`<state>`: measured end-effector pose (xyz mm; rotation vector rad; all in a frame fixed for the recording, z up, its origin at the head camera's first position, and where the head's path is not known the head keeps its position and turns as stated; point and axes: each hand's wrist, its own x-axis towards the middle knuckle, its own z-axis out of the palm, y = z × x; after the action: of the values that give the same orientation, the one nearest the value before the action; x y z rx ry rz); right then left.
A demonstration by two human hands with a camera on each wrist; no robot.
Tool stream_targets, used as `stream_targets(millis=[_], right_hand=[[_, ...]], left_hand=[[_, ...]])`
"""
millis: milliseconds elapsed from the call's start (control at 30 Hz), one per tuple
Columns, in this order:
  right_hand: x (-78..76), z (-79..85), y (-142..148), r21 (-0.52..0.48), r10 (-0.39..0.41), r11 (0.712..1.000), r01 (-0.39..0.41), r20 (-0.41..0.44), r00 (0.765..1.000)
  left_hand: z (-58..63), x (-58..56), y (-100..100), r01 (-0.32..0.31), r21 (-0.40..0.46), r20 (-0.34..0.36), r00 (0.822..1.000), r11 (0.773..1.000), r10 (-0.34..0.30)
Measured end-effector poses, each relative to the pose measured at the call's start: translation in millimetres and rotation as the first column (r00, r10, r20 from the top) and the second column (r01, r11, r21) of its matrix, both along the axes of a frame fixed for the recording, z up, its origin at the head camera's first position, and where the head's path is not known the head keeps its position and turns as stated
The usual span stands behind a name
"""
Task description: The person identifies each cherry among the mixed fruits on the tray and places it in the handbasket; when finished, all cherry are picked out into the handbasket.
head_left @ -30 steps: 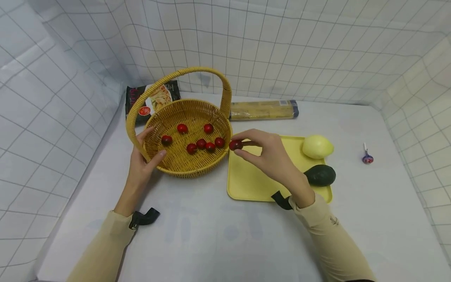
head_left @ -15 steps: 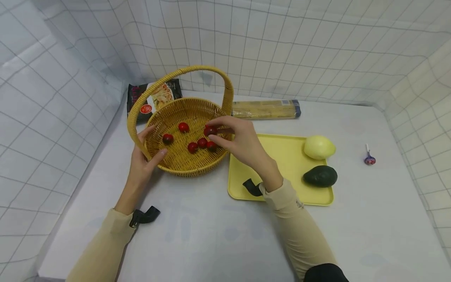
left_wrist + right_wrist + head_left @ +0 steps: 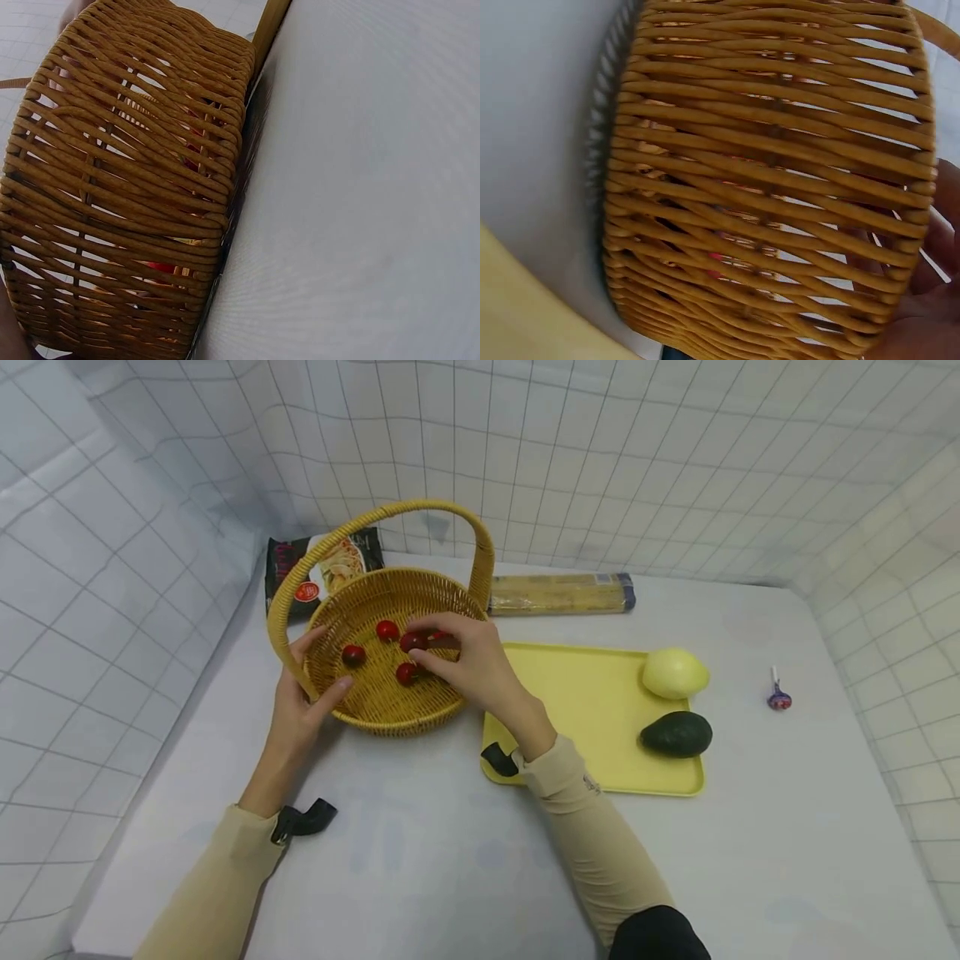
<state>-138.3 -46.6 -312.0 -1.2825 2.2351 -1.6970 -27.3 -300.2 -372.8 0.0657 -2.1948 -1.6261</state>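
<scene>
My left hand (image 3: 296, 714) holds the left rim of a round yellow wicker basket (image 3: 375, 727), its thumb over the inside edge. Inside lie several red cherries, among them one cherry (image 3: 353, 656) near that thumb and a cherry (image 3: 387, 631) toward the back. Over the basket's right half, my right hand (image 3: 483, 664) pinches a dark red cherry (image 3: 413, 642) between thumb and fingers. That hand covers part of the basket floor and some of its cherries. Both wrist views are mostly filled by the woven basket wall (image 3: 127, 180), with bits of red showing through the gaps.
Right of the basket lies a yellow tray (image 3: 585, 710) with a lemon (image 3: 675, 673) and an avocado (image 3: 677, 734). A lollipop (image 3: 779, 693) is farther right. Behind stand a black food packet (image 3: 285, 560) and a long yellowish package (image 3: 558, 594). The basket's tall handle (image 3: 420, 505) arches overhead.
My right hand has carried its cherry leftward from beside the basket's right rim to over the inside. The left hand has stayed on the rim, and the basket has hardly moved.
</scene>
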Motion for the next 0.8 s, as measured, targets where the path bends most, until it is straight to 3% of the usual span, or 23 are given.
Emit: stream_targets(millis=[300, 800], right_hand=[[2.0, -8.0, -3.0, 0.115, 0.015, 0.993, -0.009, -0.046, 0.999], [-8.1, 0.4, 2.8, 0.083, -0.028, 0.996, 0.035, -0.090, 0.996]], left_hand=[[1.4, -3.4, 2.0, 0.024, -0.019, 0.012, 1.000, 1.000, -0.024], [4.2, 1.3, -0.2, 0.005, -0.004, 0.008, 1.000, 1.000, -0.005]])
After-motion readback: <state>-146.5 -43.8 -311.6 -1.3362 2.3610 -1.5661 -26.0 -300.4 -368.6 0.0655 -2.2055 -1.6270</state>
